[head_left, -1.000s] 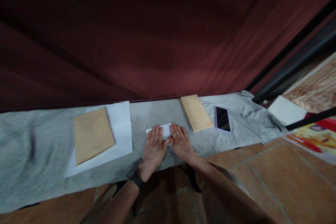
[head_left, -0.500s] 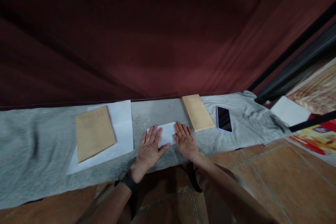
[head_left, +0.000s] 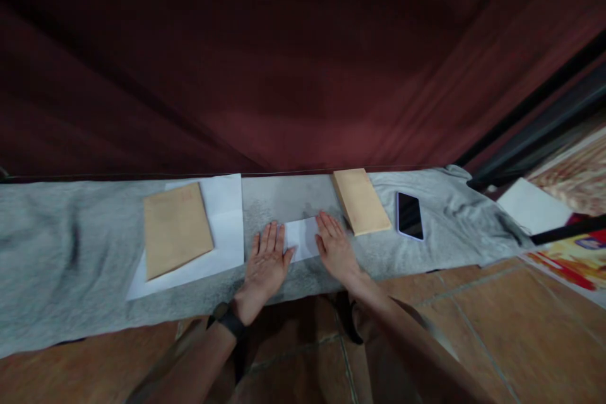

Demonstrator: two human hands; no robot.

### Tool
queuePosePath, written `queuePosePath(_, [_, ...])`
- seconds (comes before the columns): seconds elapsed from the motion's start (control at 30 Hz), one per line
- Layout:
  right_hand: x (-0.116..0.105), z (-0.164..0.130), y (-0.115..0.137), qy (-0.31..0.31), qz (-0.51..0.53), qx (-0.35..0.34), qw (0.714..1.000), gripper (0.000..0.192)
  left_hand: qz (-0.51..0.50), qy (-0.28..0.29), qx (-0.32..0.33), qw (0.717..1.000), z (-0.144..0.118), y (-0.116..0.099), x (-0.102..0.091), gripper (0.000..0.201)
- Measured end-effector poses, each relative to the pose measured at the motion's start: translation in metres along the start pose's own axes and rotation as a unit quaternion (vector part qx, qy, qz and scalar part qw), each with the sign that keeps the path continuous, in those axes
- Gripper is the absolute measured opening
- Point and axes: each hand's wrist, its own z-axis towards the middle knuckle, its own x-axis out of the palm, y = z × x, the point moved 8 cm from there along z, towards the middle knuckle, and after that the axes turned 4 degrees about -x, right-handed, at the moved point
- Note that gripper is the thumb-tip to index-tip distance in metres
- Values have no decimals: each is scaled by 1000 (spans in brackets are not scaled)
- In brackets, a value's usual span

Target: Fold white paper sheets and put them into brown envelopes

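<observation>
White folded paper (head_left: 300,238) at lower centre lies between the flat, spread left hand (head_left: 265,263) and right hand (head_left: 337,249); pressing outward evenly should sharpen its crease.

Black wristband (head_left: 230,322) on the left wrist, arms bare

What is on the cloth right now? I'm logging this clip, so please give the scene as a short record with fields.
surface: grey cloth on a tiled floor, dark red curtain behind
left hand: flat, fingers spread, on the left edge of the folded white paper
right hand: flat on the paper's right edge
left of hands: brown envelope lying on white sheets
right of hands: second brown envelope, then a phone, screen dark
wrist: dark band on the left one
</observation>
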Motion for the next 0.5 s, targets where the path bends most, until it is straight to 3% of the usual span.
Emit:
queuePosePath(0.17, [15,5,29,37,40,-59,997,49,-8,-3,0,1000,4,-2,-2,61])
queuePosePath(0.27, [24,5,29,50,14,-52,997,50,-28,-27,18,999,5,-8,-8,58])
queuePosePath(0.5, [31,1,25,64,-54,-47,995,52,-98,-43,109,988,-5,-44,-10,57])
